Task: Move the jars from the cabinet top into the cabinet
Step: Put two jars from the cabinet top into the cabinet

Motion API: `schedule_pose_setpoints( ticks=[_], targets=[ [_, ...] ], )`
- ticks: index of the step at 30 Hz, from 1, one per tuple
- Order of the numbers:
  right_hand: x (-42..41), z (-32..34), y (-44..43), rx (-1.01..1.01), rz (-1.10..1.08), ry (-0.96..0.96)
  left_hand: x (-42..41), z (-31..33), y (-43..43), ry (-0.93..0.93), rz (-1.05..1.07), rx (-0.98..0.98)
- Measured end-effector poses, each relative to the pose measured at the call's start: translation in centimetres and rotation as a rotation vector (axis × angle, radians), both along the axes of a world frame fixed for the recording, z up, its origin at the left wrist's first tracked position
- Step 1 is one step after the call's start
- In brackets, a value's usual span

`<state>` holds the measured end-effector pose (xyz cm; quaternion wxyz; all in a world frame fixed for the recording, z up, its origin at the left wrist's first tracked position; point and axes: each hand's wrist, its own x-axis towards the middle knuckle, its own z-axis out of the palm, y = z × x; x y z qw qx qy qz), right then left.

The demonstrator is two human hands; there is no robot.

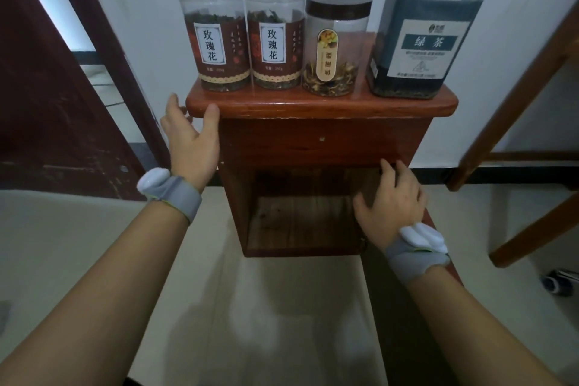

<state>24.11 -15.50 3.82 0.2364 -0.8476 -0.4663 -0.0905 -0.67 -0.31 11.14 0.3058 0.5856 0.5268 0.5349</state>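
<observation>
Four jars stand in a row on the red wooden cabinet top (313, 106): two clear rose-tea jars (213, 37) (274, 37), a shorter jar with a dark lid (333, 47), and a large green-tea jar (423, 41) at the right. My left hand (191, 131) is open at the top's left corner, thumb against its front edge. Below, the cabinet compartment (300, 219) stands empty, and its door (407, 323) is swung out toward me on the right. My right hand (391, 200) is spread at the opening's upper right, fingers apart, holding nothing.
A dark red room door (47, 103) stands at the left. Wooden furniture legs (517, 103) slant close to the cabinet's right side. Pale floor tiles (250, 307) lie in front, and a small dark object (560, 283) lies on the floor at the far right.
</observation>
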Motion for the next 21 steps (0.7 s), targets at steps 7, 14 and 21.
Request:
schedule_pose_setpoints(
  ticks=[7, 14, 21],
  targets=[
    [-3.2, 8.6, 3.2, 0.5, 0.332, 0.006, -0.5, 5.7, 1.9, 0.142, 0.01, 0.245],
    [-4.1, 17.8, 6.8, 0.507, 0.339, -0.066, 0.8, 10.9, 3.1, 0.188, -0.088, 0.34],
    [-3.0, 20.5, 9.3, 0.248, 0.224, 0.087, 0.9, 12.1, 4.3, 0.202, -0.167, 0.251]
  ],
)
